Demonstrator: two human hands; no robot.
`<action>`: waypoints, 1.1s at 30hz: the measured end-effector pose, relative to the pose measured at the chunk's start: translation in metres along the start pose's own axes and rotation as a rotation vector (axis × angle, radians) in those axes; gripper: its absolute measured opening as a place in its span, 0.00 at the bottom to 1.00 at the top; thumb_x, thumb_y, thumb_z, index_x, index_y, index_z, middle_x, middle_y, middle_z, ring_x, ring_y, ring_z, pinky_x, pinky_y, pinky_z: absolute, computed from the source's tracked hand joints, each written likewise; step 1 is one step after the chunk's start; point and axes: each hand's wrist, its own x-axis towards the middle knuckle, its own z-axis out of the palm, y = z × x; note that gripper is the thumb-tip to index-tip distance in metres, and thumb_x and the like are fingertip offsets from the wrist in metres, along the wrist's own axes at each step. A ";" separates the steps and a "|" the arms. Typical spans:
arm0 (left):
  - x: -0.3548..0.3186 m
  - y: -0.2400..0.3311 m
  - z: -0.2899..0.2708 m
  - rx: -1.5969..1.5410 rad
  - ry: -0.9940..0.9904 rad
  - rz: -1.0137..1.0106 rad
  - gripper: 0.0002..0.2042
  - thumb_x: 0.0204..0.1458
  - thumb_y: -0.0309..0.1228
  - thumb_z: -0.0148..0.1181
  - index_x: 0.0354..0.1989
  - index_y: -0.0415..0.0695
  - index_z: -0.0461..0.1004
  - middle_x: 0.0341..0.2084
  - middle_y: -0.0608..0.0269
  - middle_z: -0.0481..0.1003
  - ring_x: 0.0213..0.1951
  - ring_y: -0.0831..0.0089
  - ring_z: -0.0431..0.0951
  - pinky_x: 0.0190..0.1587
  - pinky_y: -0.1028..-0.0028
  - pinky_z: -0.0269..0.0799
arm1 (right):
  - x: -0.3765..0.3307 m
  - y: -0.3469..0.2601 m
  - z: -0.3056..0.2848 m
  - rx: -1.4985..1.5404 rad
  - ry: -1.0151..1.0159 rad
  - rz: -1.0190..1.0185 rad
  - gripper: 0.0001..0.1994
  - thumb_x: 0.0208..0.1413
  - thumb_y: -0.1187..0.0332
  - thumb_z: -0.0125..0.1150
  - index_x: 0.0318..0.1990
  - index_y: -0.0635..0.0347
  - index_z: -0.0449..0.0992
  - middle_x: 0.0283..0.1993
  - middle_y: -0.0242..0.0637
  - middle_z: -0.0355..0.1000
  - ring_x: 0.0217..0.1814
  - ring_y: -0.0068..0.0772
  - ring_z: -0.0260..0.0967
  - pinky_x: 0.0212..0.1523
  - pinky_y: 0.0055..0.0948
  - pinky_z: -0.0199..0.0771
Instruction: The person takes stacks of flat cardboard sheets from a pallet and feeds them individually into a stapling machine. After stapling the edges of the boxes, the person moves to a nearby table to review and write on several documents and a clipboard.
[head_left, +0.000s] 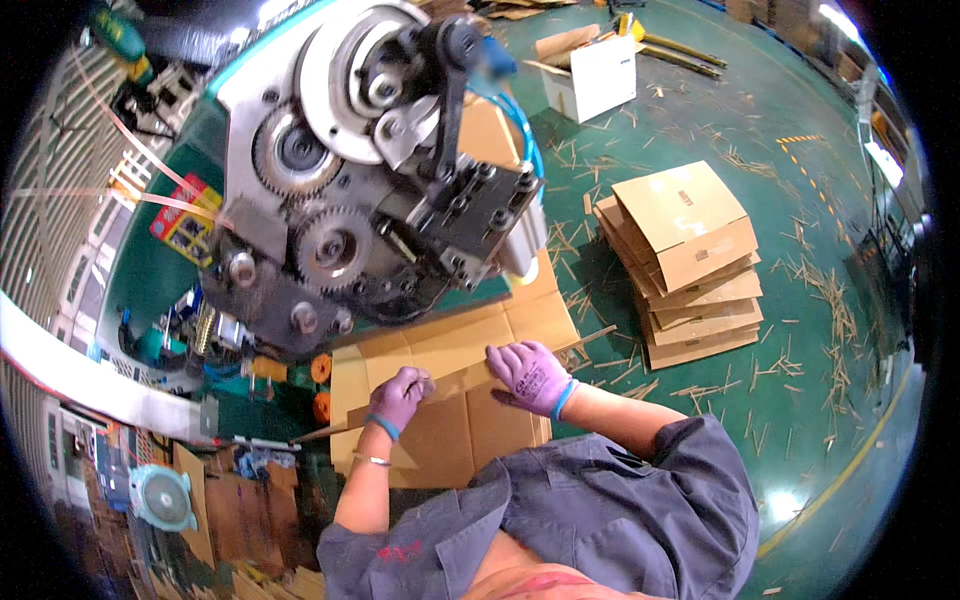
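A flat brown cardboard sheet (462,381) is tilted almost edge-on in front of me, its ends reaching out past both hands. My left hand (401,396), in a purple glove with a blue cuff, is closed on its edge, fingers curled together. In a matching glove, my right hand (531,378) grips the sheet farther right, thumb on the near side and fingers over the top; its palm is hidden. Beneath the hands lies more folded cardboard (490,435). Just beyond stands a metal machine (335,245) with exposed gears and a black lever arm.
To the right, a stack of flattened cardboard boxes (690,225) leans on the green floor (720,430), which is strewn with cardboard strips. A white box (600,78) stands farther back. At lower left are a pale-blue fan (163,498) and orange knobs (321,368) near the machine.
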 end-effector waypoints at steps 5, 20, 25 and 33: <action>0.005 0.021 -0.003 0.413 0.076 0.432 0.15 0.48 0.41 0.63 0.39 0.45 0.73 0.34 0.56 0.75 0.38 0.58 0.74 0.48 0.61 0.69 | -0.005 0.006 0.007 -0.115 -0.234 0.131 0.24 0.55 0.50 0.53 0.54 0.53 0.64 0.33 0.32 0.72 0.34 0.35 0.72 0.34 0.37 0.69; 0.044 0.090 -0.055 0.953 0.343 0.746 0.30 0.38 0.47 0.65 0.54 0.54 0.70 0.37 0.57 0.71 0.38 0.57 0.73 0.42 0.60 0.70 | -0.050 0.100 -0.138 -0.334 0.199 0.316 0.22 0.43 0.64 0.66 0.50 0.51 0.74 0.43 0.33 0.75 0.48 0.38 0.69 0.54 0.40 0.65; 0.102 0.053 -0.071 0.966 0.114 0.480 0.29 0.47 0.45 0.63 0.58 0.50 0.65 0.55 0.51 0.68 0.54 0.54 0.69 0.58 0.58 0.63 | -0.005 0.136 -0.188 -0.062 0.316 0.070 0.17 0.46 0.68 0.64 0.46 0.54 0.77 0.39 0.36 0.76 0.45 0.40 0.71 0.48 0.37 0.69; 0.078 0.063 -0.088 0.944 0.151 0.216 0.28 0.48 0.44 0.62 0.58 0.48 0.66 0.55 0.52 0.69 0.54 0.54 0.69 0.58 0.58 0.63 | 0.041 0.315 -0.117 1.357 0.595 0.597 0.25 0.62 0.53 0.46 0.59 0.63 0.65 0.38 0.45 0.74 0.33 0.28 0.71 0.30 0.24 0.69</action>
